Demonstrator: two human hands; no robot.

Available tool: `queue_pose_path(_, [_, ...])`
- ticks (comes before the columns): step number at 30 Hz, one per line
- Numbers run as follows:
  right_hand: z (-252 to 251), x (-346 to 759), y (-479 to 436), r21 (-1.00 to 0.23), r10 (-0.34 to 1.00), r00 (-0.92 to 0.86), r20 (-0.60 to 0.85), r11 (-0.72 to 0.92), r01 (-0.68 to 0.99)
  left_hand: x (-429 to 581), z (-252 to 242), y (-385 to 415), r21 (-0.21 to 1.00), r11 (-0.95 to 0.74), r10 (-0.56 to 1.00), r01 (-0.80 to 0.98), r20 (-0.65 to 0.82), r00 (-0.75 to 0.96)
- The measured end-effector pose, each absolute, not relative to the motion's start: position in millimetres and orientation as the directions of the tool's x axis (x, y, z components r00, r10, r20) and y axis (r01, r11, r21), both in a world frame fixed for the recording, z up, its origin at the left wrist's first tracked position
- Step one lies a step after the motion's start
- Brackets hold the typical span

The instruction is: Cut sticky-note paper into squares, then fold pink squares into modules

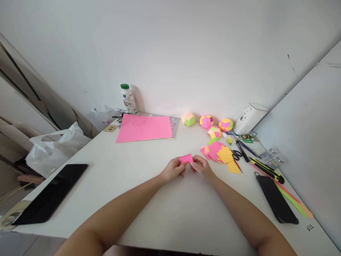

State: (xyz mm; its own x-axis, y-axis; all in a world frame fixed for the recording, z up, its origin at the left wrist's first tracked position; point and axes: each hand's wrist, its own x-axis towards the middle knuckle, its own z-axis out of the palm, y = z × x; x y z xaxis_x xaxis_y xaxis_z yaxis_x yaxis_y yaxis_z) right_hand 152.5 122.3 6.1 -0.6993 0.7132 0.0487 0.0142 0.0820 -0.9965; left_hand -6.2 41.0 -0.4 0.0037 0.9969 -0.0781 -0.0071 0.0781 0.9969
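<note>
Both hands meet over the middle of the white table (149, 209). Between them is a small piece of bright pink paper (186, 159), which looks folded. My left hand (172, 169) pinches its left end, thumb on the near side. The right end is held in the fingers of my right hand (201, 166). To the right of my hands lies a pile of cut pink and orange paper pieces (214, 151). Behind the pile sit several faceted paper balls in pink, yellow and green, one of them a pink and yellow ball (206, 121).
Pink sheets (145, 128) lie at the back left beside a bottle (129, 99). Scissors (236, 154), a yellow-black cutter (268, 170) and a black case (277, 199) lie right, near a white container (250, 119). A black tablet-like slab (53, 193) rests at the left edge.
</note>
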Motion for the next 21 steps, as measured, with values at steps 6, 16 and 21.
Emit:
queue_pose_path(6, [8.5,152.8,118.4,-0.988,0.660,-0.750,0.045,0.142,0.065,-5.3,-0.9,39.0,0.997,0.076,0.997,0.026,-0.076,0.014])
queue_pose_path(16, [7.2,151.4,124.0,-0.998,0.784,-0.618,0.053,0.069,0.003,-5.9,-2.5,40.3,0.994,0.105,0.994,-0.028,-0.106,-0.020])
queue_pose_path(21, [5.0,152.4,125.6,-0.997,0.785,-0.616,0.067,0.072,-0.017,-6.6,0.9,39.7,0.994,0.064,0.998,-0.086,-0.066,-0.024])
